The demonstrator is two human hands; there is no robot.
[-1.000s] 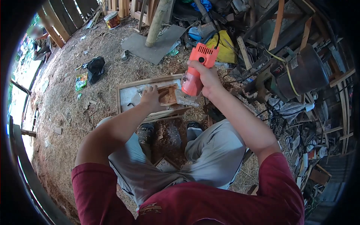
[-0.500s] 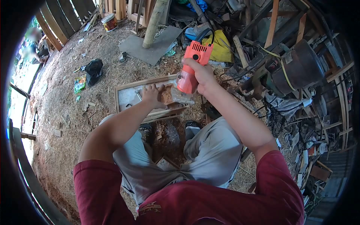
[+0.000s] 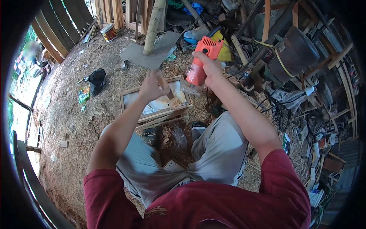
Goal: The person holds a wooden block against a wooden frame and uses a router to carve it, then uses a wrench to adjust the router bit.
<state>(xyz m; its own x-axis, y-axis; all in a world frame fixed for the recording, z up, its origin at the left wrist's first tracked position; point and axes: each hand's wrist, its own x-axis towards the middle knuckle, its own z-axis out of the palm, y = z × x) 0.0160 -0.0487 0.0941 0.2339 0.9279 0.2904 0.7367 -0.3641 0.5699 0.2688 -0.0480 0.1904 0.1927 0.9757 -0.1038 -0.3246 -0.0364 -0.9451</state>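
My right hand (image 3: pixel 211 68) is wrapped around a red trim router (image 3: pixel 209 46) with a clear base, held over the right end of a shallow wood-framed tray (image 3: pixel 127 91). My left hand (image 3: pixel 149 88) grips a small wooden block (image 3: pixel 163 84) above the tray's middle, apart from the router. Sawdust (image 3: pixel 176 100) lies on the tray's pale bottom. A metal wrench-like tool (image 3: pixel 150 108) rests there too, below my left hand. Part of the block is hidden by my fingers.
Beyond the tray, a post (image 3: pixel 153 32) stands on a grey sheet (image 3: pixel 133 55). A black plastic bag (image 3: pixel 97 77) and a paint bucket (image 3: pixel 108 32) are on the left. Scrap wood and a dark drum (image 3: pixel 295 53) crowd the right. Another person (image 3: pixel 33 57) is outside at far left.
My left hand has come up from the tray with the wooden block, baring more of the sawdust-covered bottom. The router has shifted slightly right and up in my right hand.
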